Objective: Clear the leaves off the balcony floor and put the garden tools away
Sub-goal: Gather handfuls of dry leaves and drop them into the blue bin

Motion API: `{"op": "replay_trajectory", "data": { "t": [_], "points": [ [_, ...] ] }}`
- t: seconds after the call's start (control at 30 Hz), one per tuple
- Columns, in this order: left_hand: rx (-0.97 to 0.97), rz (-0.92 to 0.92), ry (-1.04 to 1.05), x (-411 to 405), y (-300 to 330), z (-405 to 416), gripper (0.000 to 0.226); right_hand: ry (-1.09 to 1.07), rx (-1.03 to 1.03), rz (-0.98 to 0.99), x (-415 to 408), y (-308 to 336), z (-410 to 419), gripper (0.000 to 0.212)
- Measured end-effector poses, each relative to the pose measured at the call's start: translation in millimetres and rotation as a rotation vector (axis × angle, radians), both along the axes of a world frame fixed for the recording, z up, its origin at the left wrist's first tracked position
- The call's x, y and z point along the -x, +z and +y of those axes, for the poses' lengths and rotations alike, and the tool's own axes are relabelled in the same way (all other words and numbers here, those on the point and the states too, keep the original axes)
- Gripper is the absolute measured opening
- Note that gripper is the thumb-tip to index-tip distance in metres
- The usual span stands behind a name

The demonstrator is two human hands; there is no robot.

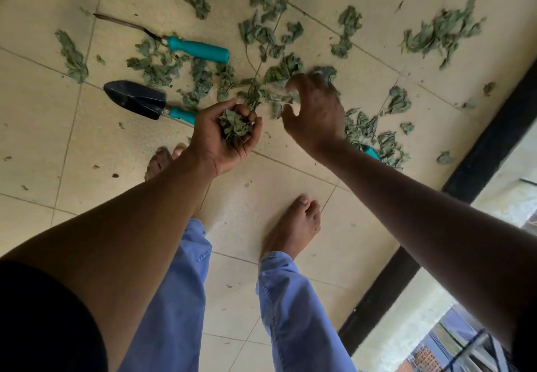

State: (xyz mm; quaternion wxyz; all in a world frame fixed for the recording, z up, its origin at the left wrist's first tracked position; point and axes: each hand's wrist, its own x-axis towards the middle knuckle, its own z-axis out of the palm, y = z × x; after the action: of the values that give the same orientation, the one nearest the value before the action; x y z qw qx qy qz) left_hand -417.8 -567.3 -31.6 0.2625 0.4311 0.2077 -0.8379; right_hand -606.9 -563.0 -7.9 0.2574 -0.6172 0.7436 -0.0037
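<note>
Cupping a wad of dried leaves (234, 126), left hand (225, 136) curls palm-up as a holder. Right hand (315, 110) hovers spread, empty, over the scattered litter beyond. Trowel (136, 99) and weeder (174, 41) lie untouched far left on the tiled floor (43, 115).

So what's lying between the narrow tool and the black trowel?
In the head view, wilted leaves on bare tile lie between the narrow tool and the black trowel.

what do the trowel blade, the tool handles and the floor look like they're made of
Trowel blade: probably painted or coated metal, dark with a dull sheen and a pressed scoop shape.
Teal handles: look like smooth plastic or painted wood, evenly coloured; a shiny metal collar joins each to its blade.
Floor: matte beige tiles, likely ceramic, with visible grout lines.
</note>
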Motion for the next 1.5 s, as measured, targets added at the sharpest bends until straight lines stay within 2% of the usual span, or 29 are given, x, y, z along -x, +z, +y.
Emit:
{"op": "replay_trajectory", "data": {
  "t": [0.1, 0.2, 0.4, 0.53, 0.63, 0.77, 0.9, 0.97, 1.07, 1.13, 1.23, 1.3, 1.4, 1.5],
  "points": [
    [-0.001, 0.007, -0.029, 3.6, -5.4, 2.5, 0.033, 0.077, -0.175, 0.2, 18.4, -30.9, -8.6, 0.08],
    [0.009, 0.018, -0.048, 5.9, -7.2, 2.0, 0.034, 0.217, -0.213, 0.237, 21.5, -43.7, -18.9, 0.097],
    [-0.012, 0.008, -0.066, 5.9, -5.6, 2.5, 0.032, 0.396, -0.168, 0.244, 19.1, -45.7, -25.6, 0.075],
    [-0.027, 0.005, -0.067, 5.2, -2.9, 6.2, 0.029, 0.336, -0.126, 0.162, 21.8, -53.6, -20.8, 0.048],
    [-0.036, -0.03, -0.065, 3.3, -1.0, 9.3, 0.028, 0.158, -0.033, 0.087, 23.2, -59.8, -16.3, 0.03],
    [-0.044, -0.072, -0.064, -0.6, 4.2, 12.7, 0.027, -0.284, -0.03, -0.158, 15.8, -36.3, -9.8, 0.017],
    [-0.056, -0.131, -0.049, -1.3, 15.1, 13.8, 0.029, -0.75, -0.173, -0.792, -7.7, 30.9, 9.6, 0.02],
    [-0.041, -0.175, -0.056, 3.6, 23.0, 14.0, 0.037, -0.818, -0.223, -0.987, -24.6, 66.3, 21.2, 0.02],
    [0.012, -0.194, -0.097, 17.2, 36.2, 14.2, 0.041, -0.905, -0.245, -1.101, -44.6, 87.4, 38.2, 0.02],
    [0.002, -0.173, -0.065, 26.0, 42.2, 15.3, 0.035, -0.868, -0.169, -0.999, -53.9, 84.8, 47.6, 0.022],
    [-0.013, -0.134, 0.023, 36.1, 45.4, 20.3, 0.034, -0.566, -0.041, -0.684, -60.1, 78.9, 57.8, 0.031],
    [0.006, -0.121, 0.039, 40.2, 47.9, 24.3, 0.033, -0.461, 0.004, -0.615, -61.8, 80.0, 59.1, 0.038],
    [0.038, -0.111, 0.059, 42.0, 58.0, 26.9, 0.029, -0.293, 0.122, -0.551, -62.8, 86.4, 61.7, 0.037],
    [0.025, -0.127, 0.094, 43.4, 64.6, 29.1, 0.035, -0.085, 0.187, -0.346, -55.2, 86.7, 67.0, 0.029]
  ]
}}
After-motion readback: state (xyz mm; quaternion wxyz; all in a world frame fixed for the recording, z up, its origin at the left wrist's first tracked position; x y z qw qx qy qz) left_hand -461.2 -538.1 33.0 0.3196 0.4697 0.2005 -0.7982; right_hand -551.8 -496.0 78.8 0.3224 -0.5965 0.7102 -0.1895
